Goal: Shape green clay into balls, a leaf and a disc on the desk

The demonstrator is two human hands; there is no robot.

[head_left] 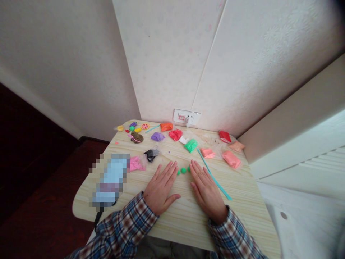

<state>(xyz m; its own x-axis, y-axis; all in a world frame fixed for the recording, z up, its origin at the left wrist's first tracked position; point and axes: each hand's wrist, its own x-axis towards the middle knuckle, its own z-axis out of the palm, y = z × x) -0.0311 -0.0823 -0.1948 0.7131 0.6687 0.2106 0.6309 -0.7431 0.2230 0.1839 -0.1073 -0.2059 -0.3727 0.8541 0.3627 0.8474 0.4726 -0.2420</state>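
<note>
My left hand (163,187) lies palm down on the wooden table (178,223), fingers stretched out and thumb spread. My right hand (206,189) rests flat in the same way to its right. Between the fingertips sits a small green clay ball (183,170). Two more bits of green clay show only in part, one at the left fingertips and one at the right; whether the fingers press on them I cannot tell. Just right of my right hand lies a long turquoise plastic tool (219,187), slanting across the table.
Behind the hands lie clay packets: green (191,145), red (175,135), orange (166,126), purple (157,136), black (151,155), pink (137,163) and salmon (231,159). Small clay shapes, including a round slice (145,126), stand back left. A blurred-out device (111,180) is at left; a socket (187,117) behind.
</note>
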